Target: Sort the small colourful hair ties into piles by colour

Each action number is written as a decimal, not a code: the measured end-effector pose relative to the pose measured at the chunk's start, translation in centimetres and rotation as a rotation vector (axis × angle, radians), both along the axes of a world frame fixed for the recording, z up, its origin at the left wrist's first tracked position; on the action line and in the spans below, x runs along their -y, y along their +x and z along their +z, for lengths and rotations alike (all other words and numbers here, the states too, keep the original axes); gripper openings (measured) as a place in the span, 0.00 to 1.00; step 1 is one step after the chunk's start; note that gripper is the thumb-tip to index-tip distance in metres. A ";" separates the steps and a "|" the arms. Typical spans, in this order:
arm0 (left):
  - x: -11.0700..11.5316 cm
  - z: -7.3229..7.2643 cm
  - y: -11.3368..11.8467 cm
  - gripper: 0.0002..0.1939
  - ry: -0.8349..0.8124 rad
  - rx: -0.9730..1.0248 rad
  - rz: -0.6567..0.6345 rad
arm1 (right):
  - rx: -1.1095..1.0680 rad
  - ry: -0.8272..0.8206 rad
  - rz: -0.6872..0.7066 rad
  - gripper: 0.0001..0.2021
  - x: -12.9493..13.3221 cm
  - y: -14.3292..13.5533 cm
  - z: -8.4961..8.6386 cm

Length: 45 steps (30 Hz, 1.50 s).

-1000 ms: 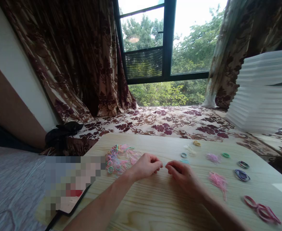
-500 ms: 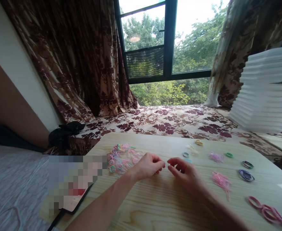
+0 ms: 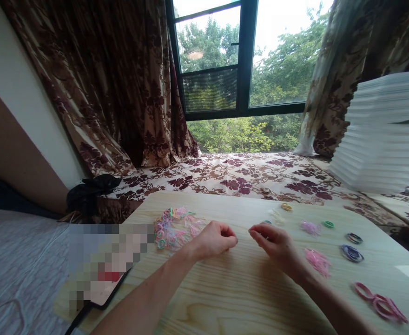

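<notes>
My left hand (image 3: 218,239) hovers over the table, closed, thumb against its curled fingers. What it pinches, if anything, is too small to make out. It is just right of a mixed heap of small coloured elastic bands (image 3: 174,230). A short gap away, my right hand (image 3: 272,239) is also closed in a pinch, its contents hidden. Beyond the right fingers lie a grey-green hair tie (image 3: 267,222) and some pale bands (image 3: 277,217). To its right sit a pink band pile (image 3: 316,262) and a lilac one (image 3: 310,227).
On the wooden table (image 3: 211,298) are also yellow (image 3: 286,207), green (image 3: 328,224), dark (image 3: 355,238), navy (image 3: 352,253) and deep pink hair ties (image 3: 387,308). A blurred-out flat object (image 3: 110,279) lies left. Behind, patterned cloth (image 3: 239,174) covers the sill.
My right hand has drawn a little away from the left, and its fingers have closed together. The left hand has barely moved. The view has shifted slightly.
</notes>
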State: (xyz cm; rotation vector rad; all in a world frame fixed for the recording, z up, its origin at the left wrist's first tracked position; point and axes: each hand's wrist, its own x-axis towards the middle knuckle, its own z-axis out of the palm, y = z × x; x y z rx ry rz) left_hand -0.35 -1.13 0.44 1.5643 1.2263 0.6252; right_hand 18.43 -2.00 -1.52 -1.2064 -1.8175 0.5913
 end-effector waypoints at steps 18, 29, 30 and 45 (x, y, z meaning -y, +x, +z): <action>-0.2 -0.3 -0.1 0.06 -0.017 0.008 -0.017 | 0.681 0.093 -0.163 0.12 -1.0 6.0 1.9; -0.2 -0.2 -0.2 0.07 -0.046 0.021 -0.013 | 0.647 0.042 -0.142 0.12 -1.0 6.2 1.6; -0.2 -0.2 -0.1 0.07 -0.051 0.024 -0.012 | 0.647 0.036 -0.134 0.12 -1.0 6.3 1.7; -0.2 -0.1 -0.1 0.08 -0.031 0.038 0.003 | 0.412 0.035 0.064 0.14 1.6 -1.2 0.8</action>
